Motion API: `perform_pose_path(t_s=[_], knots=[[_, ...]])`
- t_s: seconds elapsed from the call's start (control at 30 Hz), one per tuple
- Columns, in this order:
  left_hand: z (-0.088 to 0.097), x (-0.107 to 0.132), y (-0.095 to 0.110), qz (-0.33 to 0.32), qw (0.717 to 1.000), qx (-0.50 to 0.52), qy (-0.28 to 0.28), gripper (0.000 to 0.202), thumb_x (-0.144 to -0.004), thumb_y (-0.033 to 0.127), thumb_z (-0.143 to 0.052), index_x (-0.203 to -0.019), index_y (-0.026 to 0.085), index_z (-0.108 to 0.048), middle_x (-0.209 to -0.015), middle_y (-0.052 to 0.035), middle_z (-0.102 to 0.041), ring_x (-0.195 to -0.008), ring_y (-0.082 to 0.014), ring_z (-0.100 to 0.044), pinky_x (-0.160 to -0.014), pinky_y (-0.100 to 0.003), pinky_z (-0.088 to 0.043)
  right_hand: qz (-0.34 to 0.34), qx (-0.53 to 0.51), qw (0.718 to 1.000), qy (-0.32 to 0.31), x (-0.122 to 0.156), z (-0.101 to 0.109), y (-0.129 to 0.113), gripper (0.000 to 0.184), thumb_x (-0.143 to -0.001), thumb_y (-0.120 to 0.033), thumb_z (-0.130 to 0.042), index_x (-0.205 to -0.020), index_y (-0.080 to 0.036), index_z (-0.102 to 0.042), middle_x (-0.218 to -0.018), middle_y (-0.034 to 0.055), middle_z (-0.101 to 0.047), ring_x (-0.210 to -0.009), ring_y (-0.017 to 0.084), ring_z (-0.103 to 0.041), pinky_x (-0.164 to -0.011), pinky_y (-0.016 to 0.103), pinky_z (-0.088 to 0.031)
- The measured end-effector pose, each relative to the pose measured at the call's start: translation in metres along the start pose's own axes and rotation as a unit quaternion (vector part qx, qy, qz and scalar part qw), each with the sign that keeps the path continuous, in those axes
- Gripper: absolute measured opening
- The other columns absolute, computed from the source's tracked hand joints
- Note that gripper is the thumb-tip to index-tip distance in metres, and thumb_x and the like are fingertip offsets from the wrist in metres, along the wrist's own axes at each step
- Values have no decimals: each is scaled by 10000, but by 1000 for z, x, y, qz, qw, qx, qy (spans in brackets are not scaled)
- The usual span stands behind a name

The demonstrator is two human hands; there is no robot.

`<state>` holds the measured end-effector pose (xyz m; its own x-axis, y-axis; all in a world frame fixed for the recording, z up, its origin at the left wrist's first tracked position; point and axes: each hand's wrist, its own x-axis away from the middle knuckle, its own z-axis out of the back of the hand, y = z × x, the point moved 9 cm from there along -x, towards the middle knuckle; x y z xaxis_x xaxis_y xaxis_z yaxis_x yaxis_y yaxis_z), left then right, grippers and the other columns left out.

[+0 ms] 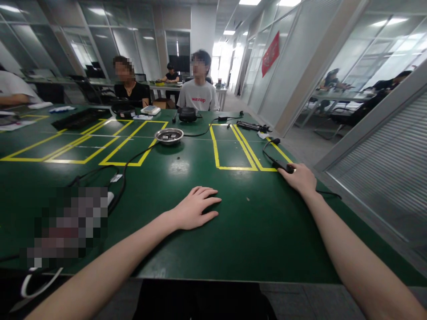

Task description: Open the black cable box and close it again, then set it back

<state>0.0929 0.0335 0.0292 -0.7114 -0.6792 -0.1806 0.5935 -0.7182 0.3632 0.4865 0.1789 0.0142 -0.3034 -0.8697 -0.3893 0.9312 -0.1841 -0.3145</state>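
Observation:
My left hand (196, 207) lies palm down on the green tabletop (233, 249), fingers spread and holding nothing. Over at the table's right edge, my right hand (301, 178) has its fingers closed on a black power adapter (282, 167). From the adapter a black cable runs away to a plug (275, 141) on the table, and another length trails off past the right edge. Part of the adapter is hidden under the fingers. Just beyond it, yellow tape (238, 168) outlines narrow rectangles on the tabletop.
A metal bowl (169, 136) with small metal parts stands mid-table. Behind it are a black device (187, 114) and a folded black tripod-like stand (251, 126). A long black tray (82, 118) lies far left. Cables (125, 178) cross the left side. Two people sit opposite.

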Motion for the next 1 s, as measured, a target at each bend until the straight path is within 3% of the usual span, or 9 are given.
perform_pose_path(t_s=[0.13, 0.3, 0.5, 0.83, 1.0], knots=[[0, 0, -1, -4, 1000, 3, 7, 390, -1030, 382, -577, -1400, 274, -634, -1518, -110, -571, -1439, -309, -481, -1213, -554, -357, -52, 2, 999, -2, -1, -4, 13, 526, -799, -618, -670, -1109, -210, -788, -1143, 152, -719, -1006, 364, -682, -784, 450, -561], [-2, 0, -2, -2, 1000, -9, -3, 392, -1026, 370, -592, -1394, 242, -636, -1523, -124, -566, -1439, -301, -483, -1215, -536, -361, -48, -22, 998, 27, -1, -6, 15, 510, -838, -637, -623, -1096, -232, -796, -1112, 125, -732, -988, 327, -682, -797, 423, -555], [0, 0, -2, -5, 1000, -1, 2, 387, -1029, 381, -575, -1395, 272, -635, -1517, -110, -575, -1433, -305, -492, -1216, -547, -354, -61, -35, 997, 17, -1, -9, 15, 482, -898, -588, -565, -1132, -224, -778, -1084, 128, -737, -984, 325, -683, -814, 427, -544], [0, 0, -2, -6, 1000, -13, -4, 386, -1033, 377, -577, -1395, 255, -637, -1517, -113, -573, -1431, -300, -490, -1206, -533, -371, 9, -66, 997, 25, 5, 4, -4, 553, -769, -426, -702, -1267, -186, -700, -1155, 140, -691, -1042, 328, -654, -832, 409, -530], [0, 0, -2, -5, 1000, -16, -3, 387, -1037, 389, -569, -1403, 278, -630, -1525, -103, -570, -1437, -300, -488, -1206, -540, -373, -50, -91, 994, 21, 2, 0, 4, 412, -911, -456, -523, -1126, -188, -750, -1082, 155, -732, -993, 331, -666, -816, 400, -520]])
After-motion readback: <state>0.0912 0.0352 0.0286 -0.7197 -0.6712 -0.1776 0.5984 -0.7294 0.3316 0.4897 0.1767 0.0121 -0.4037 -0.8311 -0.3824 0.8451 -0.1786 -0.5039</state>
